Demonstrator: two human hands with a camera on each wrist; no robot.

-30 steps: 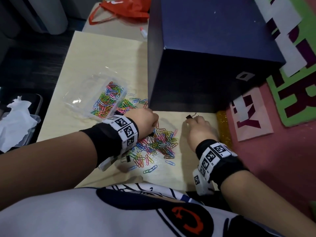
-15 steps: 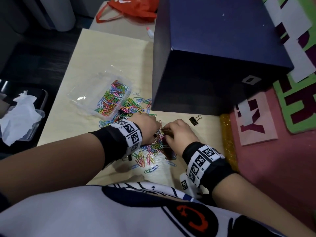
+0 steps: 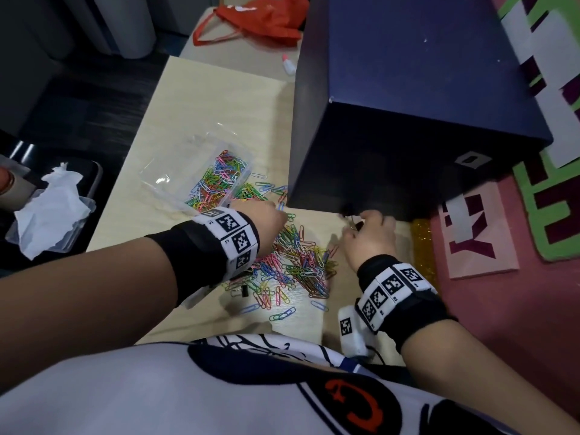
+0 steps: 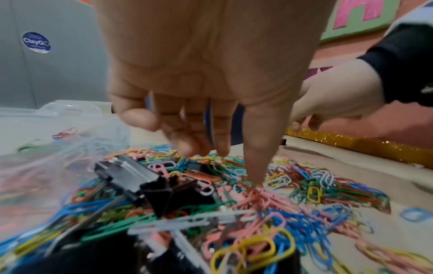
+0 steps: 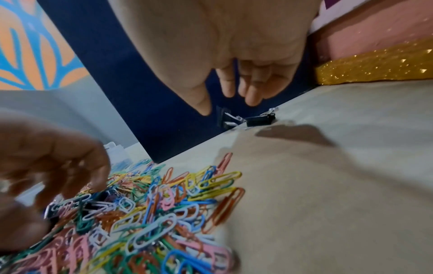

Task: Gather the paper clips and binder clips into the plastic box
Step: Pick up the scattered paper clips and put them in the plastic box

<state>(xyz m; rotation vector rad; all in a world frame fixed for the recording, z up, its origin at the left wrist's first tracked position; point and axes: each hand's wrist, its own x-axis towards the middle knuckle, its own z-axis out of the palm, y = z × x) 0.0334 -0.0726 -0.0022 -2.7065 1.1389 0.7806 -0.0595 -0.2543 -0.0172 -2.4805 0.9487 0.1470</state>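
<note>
A heap of coloured paper clips (image 3: 298,262) lies on the pale table (image 3: 219,105) in front of me. The clear plastic box (image 3: 163,180), partly filled with clips, stands at its far left. My left hand (image 3: 277,215) is over the heap's left side, its fingers pointing down and touching the clips (image 4: 304,185). Black binder clips (image 4: 140,183) lie in the heap below its palm. My right hand (image 3: 361,224) hovers at the foot of the dark blue box, fingers loose. A small black binder clip (image 5: 259,119) lies just beyond them, not gripped.
A big dark blue box (image 3: 408,120) fills the table's far right and crowds the heap. A gold glitter strip (image 3: 422,246) and pink wall panels are to the right. A red bag (image 3: 260,20) and a small glue bottle (image 3: 288,65) lie far back. A tissue-filled container (image 3: 50,208) sits off the table's left.
My right hand went from the binder clip by the blue box to the heap, then back right to that clip. The clip has stayed on the table. My left hand has stayed on the heap.
</note>
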